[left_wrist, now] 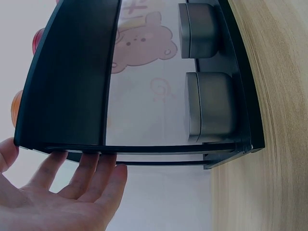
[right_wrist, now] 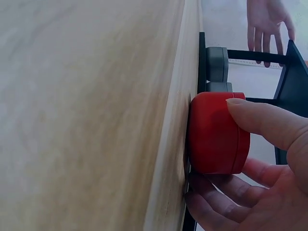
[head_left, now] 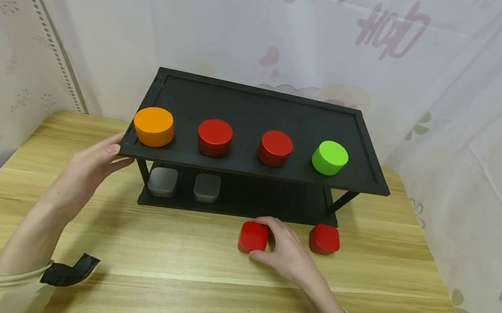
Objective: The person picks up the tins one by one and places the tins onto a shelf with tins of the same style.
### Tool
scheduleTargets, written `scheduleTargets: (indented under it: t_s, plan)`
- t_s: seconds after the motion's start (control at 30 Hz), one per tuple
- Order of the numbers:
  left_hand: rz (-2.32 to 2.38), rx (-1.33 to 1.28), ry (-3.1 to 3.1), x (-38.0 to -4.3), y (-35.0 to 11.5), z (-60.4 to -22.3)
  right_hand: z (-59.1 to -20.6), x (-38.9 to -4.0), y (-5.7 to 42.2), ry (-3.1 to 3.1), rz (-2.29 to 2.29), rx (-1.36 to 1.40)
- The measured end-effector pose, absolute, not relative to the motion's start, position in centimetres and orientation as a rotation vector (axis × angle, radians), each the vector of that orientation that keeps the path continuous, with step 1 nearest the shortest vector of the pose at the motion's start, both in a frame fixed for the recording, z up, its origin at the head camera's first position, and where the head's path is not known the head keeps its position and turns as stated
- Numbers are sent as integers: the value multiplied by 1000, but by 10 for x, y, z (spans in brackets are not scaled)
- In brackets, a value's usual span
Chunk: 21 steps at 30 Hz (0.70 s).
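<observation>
A black two-tier shelf (head_left: 258, 105) stands on the table. My left hand (head_left: 87, 171) holds its upper board at the front left corner, thumb above and fingers below the edge. In front of the lower board, my right hand (head_left: 288, 252) grips a red square tin (head_left: 253, 237) between thumb and fingers; the right wrist view shows the tin's lid line and its base at the tabletop. Another red square tin (head_left: 324, 239) sits just right of that hand. Two grey square tins (head_left: 163, 182) (head_left: 206, 187) stand on the left part of the lower board.
Along the upper board's front stand round tins: orange (head_left: 154, 127), two red (head_left: 214, 138) (head_left: 274, 148) and green (head_left: 330, 158). The wooden table (head_left: 159, 261) extends in front of the shelf. Behind and beside it hangs a printed white cloth (head_left: 231, 20).
</observation>
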<state>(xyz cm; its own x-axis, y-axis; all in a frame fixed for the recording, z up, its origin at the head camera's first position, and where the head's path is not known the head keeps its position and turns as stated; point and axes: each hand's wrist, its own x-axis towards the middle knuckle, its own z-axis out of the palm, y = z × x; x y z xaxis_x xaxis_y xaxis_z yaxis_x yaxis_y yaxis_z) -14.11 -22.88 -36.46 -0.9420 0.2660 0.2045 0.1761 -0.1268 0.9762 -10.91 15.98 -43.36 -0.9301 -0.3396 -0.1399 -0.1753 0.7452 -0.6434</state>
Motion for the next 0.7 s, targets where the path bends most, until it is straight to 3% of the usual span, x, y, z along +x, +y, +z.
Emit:
scheduleTargets:
  t_s: [0.7]
  plan:
    - [2251,536,2036,-142,-229,-365,-429,-114,162,2716,-1038,-361]
